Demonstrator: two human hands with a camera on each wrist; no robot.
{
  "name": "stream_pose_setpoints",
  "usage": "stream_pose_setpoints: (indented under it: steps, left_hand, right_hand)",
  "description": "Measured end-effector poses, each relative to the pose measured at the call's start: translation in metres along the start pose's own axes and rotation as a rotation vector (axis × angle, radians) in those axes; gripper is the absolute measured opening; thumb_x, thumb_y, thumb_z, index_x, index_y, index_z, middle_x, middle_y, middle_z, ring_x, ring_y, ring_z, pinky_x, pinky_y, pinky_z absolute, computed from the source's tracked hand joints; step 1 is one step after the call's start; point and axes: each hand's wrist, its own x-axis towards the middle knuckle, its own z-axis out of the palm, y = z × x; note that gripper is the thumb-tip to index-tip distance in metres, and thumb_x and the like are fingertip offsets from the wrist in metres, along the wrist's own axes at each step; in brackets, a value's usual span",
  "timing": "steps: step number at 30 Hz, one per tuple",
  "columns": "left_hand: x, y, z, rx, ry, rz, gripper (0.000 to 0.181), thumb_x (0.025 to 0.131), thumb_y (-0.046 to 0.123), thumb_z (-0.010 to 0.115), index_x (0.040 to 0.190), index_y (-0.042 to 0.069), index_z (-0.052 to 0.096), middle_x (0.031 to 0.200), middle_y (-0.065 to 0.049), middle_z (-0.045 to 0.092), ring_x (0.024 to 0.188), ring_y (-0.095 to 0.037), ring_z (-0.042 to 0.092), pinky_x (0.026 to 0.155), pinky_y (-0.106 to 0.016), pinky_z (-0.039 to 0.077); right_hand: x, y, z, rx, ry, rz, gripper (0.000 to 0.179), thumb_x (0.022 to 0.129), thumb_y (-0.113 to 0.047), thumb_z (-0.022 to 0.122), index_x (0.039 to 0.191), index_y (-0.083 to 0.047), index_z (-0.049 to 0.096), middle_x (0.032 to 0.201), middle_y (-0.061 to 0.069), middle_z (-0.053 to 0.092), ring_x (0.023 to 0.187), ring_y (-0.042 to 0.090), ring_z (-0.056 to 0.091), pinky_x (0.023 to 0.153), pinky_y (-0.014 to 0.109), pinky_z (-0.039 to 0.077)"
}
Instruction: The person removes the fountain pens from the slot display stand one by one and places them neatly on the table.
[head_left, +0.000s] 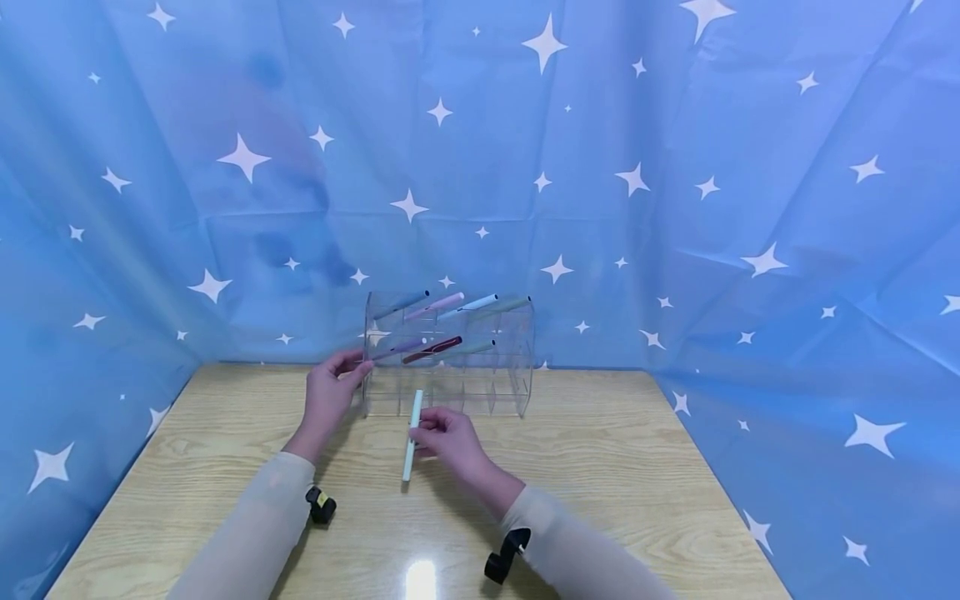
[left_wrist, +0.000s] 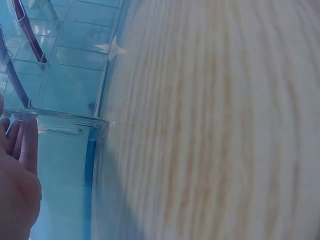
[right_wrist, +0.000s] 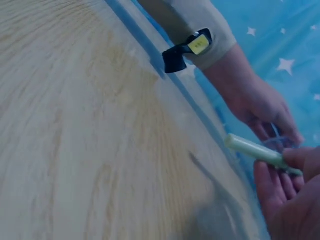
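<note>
A clear acrylic pen rack stands at the far side of the table, with slanted pens in two rows. My left hand is at its left side, thumb at the front edge and fingers on the outer face of the side wall. A purple pen leans inside the rack close to those fingers. In front of the rack, my right hand pinches a pale mint-green pen between thumb and fingers. That pen points away from the palm in the right wrist view, above the table.
The lower row also holds a dark red pen and a greenish pen. Behind, the upper row has a dark blue pen, a pink pen, a light blue pen and a green pen. A starry blue curtain surrounds the wooden table.
</note>
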Motion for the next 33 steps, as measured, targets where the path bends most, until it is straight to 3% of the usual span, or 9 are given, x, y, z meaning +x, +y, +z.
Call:
stream_pose_setpoints:
  steps: [8, 18, 25, 33]
  left_hand:
    - [0.001, 0.000, 0.001, 0.011, 0.005, -0.001, 0.040, 0.103, 0.026, 0.084, 0.134, 0.002, 0.077, 0.120, -0.019, 0.079, 0.094, -0.006, 0.071, 0.066, -0.014, 0.057]
    - [0.000, 0.000, -0.001, 0.016, 0.001, 0.001, 0.039, 0.103, 0.024, 0.084, 0.134, 0.002, 0.077, 0.121, -0.018, 0.080, 0.094, -0.008, 0.073, 0.068, -0.015, 0.058]
    - [0.000, 0.000, -0.001, 0.031, -0.009, 0.002, 0.041, 0.104, 0.030, 0.083, 0.135, 0.004, 0.076, 0.123, -0.015, 0.079, 0.100, -0.012, 0.073, 0.070, -0.016, 0.060]
    - [0.000, 0.001, -0.002, 0.029, -0.006, 0.001, 0.039, 0.104, 0.026, 0.082, 0.135, 0.003, 0.076, 0.123, -0.017, 0.079, 0.100, -0.010, 0.073, 0.068, -0.016, 0.058]
  right_hand:
    - [-0.001, 0.006, 0.019, -0.002, -0.034, 0.051, 0.031, 0.101, 0.002, 0.077, 0.129, 0.011, 0.070, 0.105, 0.011, 0.074, 0.085, 0.016, 0.073, 0.086, 0.043, 0.070]
    - [-0.001, 0.011, 0.037, 0.004, -0.017, 0.093, 0.027, 0.099, 0.006, 0.077, 0.124, 0.011, 0.071, 0.097, 0.012, 0.073, 0.079, 0.017, 0.074, 0.079, 0.042, 0.071]
    - [-0.001, 0.010, 0.043, -0.050, -0.005, 0.094, 0.026, 0.098, 0.004, 0.079, 0.122, 0.012, 0.071, 0.097, 0.012, 0.073, 0.083, 0.020, 0.076, 0.076, 0.040, 0.071]
    - [0.001, 0.012, 0.046, -0.150, 0.004, 0.078, 0.023, 0.096, 0.004, 0.081, 0.117, 0.011, 0.075, 0.091, 0.006, 0.075, 0.074, 0.016, 0.076, 0.071, 0.032, 0.070]
